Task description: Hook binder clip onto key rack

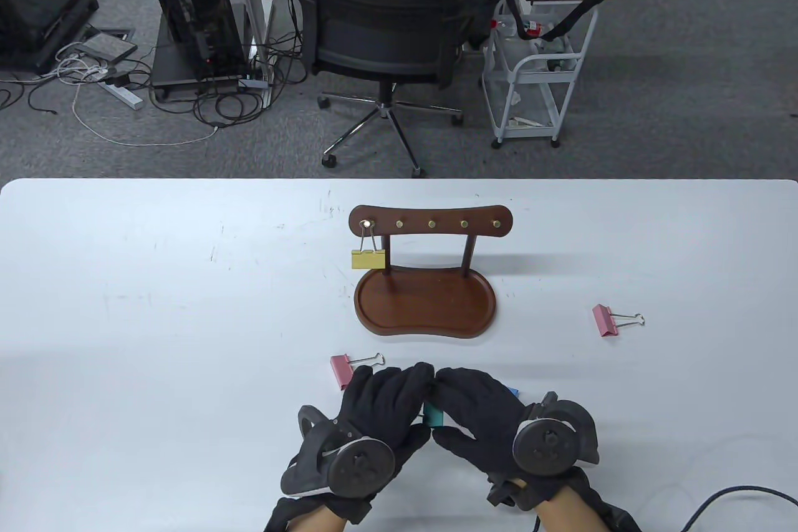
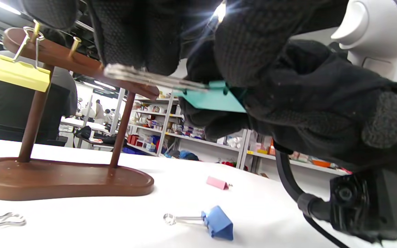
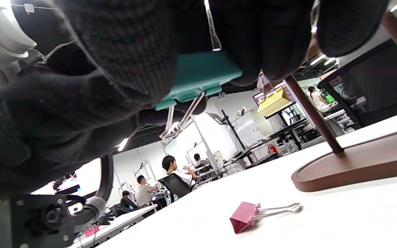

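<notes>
both hands meet at the near middle of the white table (image 1: pixel 156 282), lifted off the surface. left hand (image 1: pixel 374 413) and right hand (image 1: pixel 480 420) both have curled fingers pinching one teal binder clip (image 1: pixel 432 416) between them. in left wrist view the teal body (image 2: pixel 215 100) sits against the right glove and the left fingers (image 2: pixel 140 38) clamp on its silver wire handles (image 2: pixel 150 78). in right wrist view the right fingers (image 3: pixel 129 51) wrap the teal body (image 3: pixel 198 74), handles angling down and away.

wooden key rack (image 1: pixel 430 270) stands at table centre, just beyond the hands, five brass pegs along its top bar. yellow binder clip (image 1: pixel 368 259) hangs from the leftmost peg (image 1: pixel 366 223), over the left edge of the rack's tray base.

loose clips: pink binder clip (image 1: pixel 345 370) lies on the table just left of the left fingers, wire handle pointing right. second pink binder clip (image 1: pixel 605 320) lies well right of the rack. blue binder clip (image 2: pixel 219 223) lies on the table under the hands, mostly hidden in table view.

beyond the far table edge: black office chair (image 1: pixel 386 14), white rolling cart (image 1: pixel 536 58), computer tower (image 1: pixel 193 2) with cables on grey carpet.
</notes>
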### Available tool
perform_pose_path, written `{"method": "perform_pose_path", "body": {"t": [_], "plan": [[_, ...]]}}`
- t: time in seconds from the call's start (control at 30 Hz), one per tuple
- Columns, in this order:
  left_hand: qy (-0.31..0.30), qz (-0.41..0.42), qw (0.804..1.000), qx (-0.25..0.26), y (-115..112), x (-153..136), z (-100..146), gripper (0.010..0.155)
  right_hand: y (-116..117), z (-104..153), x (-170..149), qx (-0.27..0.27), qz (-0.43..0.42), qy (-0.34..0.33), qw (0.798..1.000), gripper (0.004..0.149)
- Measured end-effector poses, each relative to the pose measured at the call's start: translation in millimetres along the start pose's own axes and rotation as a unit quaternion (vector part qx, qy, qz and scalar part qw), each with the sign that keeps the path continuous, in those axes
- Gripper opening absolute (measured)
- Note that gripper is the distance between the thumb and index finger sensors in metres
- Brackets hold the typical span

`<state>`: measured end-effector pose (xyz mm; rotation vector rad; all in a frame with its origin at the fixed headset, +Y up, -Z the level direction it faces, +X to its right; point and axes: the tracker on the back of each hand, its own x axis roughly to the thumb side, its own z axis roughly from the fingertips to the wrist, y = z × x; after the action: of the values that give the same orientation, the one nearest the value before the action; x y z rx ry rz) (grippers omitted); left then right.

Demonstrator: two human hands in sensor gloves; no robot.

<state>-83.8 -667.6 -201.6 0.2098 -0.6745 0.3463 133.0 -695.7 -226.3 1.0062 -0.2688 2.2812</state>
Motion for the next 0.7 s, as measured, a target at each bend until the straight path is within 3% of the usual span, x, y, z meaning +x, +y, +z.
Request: {"method": "perform_pose_path", "body": {"t": [0.4, 0.7], "plan": [[0.052, -0.019, 0.998, 0.012, 1, -8, 2, 0.08, -8, -4, 2, -0.066, 0.062, 0.034, 0.995, 0.07], [0.1, -0.005, 0.995, -0.007, 0, -12, 2, 0.083, -14, -19, 9, -0.1, 0.098, 0.053, 0.989, 0.07]]}}
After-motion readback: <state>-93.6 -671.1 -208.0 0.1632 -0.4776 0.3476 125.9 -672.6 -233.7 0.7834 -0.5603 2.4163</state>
